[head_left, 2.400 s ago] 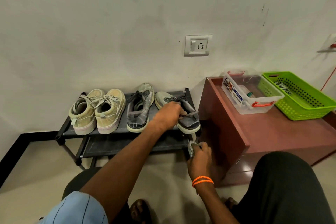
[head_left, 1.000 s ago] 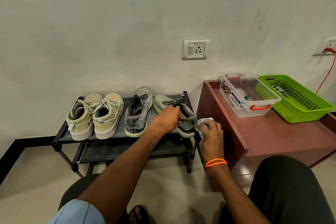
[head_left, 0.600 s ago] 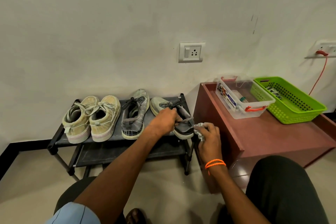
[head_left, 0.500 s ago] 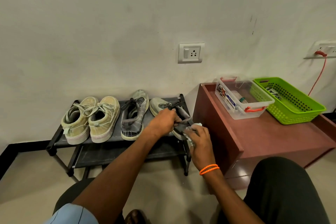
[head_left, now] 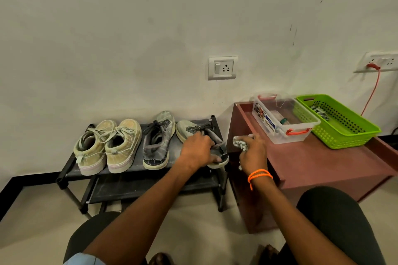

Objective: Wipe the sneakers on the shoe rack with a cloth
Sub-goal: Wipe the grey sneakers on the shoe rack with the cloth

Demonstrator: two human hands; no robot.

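Plain off-white wall (head_left: 129, 38) behind, pale floor (head_left: 193, 232) below, black skirting at lower left. Grey socket plate (head_left: 223, 68) on wall above rack; second socket strip (head_left: 381, 63) at far right with red cable (head_left: 373, 90) plugged in and hanging down. Black two-tier shoe rack (head_left: 71, 175) against wall, four sneakers on top shelf, heels toward camera. Beige pair at left: left beige sneaker (head_left: 90, 146) and right beige sneaker (head_left: 123, 144) touching side by side, laces loose. Grey sneaker (head_left: 158, 139) just beside them, dark laces. Rightmost grey sneaker (head_left: 187, 131) at right end of top shelf, heel near shelf's front edge. Left hand (head_left: 197, 149) on that shoe, fingers curled over collar and upper, thumb along heel side, gripping it. Right hand (head_left: 252, 150) just right of the shoe, fingers clamped round crumpled pale cloth (head_left: 239, 142); cloth bunched at fingertips, close to shoe's right side, contact unclear. Orange band (head_left: 259, 175) on right wrist. Low reddish-brown desk (head_left: 323, 163) right of rack, touching or nearly so. Clear plastic box (head_left: 280, 122) with red handles on desk, small items inside, unreadable. Green perforated basket (head_left: 340, 122) just beside box, to its right. Dark-trousered knees at bottom, light blue sleeve edge at lower left.
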